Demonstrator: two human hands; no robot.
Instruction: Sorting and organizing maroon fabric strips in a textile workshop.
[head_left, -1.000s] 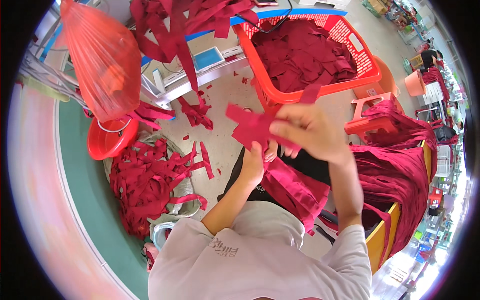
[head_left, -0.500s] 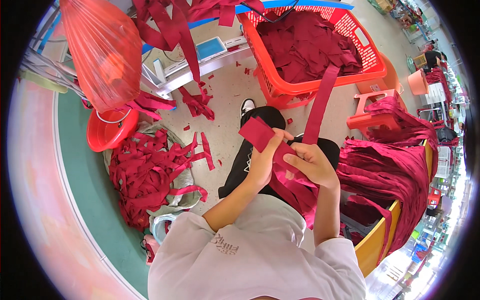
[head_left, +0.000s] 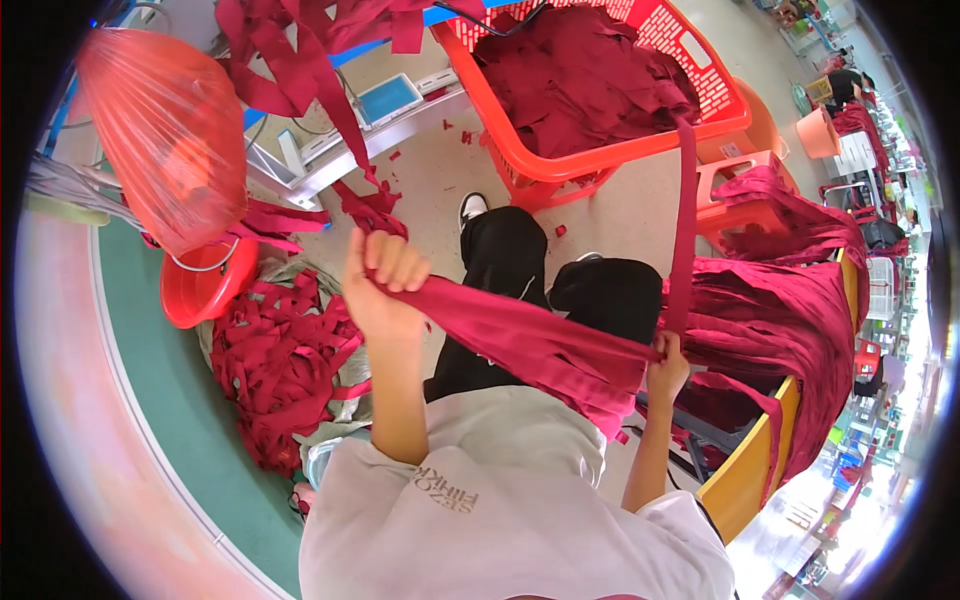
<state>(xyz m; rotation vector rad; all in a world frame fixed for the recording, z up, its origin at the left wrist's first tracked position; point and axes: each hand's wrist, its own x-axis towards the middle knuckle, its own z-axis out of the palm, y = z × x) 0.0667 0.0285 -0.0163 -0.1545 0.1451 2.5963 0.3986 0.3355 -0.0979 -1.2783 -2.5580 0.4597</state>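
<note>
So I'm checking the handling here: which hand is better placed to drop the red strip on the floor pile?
Left hand: it grips the strip on the pile's side; the right hand is opposite.

The scene is brightly and evenly lit, with only soft shadows on the pale concrete floor [head_left: 640, 215] and strong washed-out glare along the lower right rim, where the background dissolves into white. The fisheye lens bends straight edges hard toward the black circular border, and the left rim smears into a pink, out-of-focus blur. The centre is sharp, and the translucent red plastic bag [head_left: 165, 130] glows with light passing through it.
</note>
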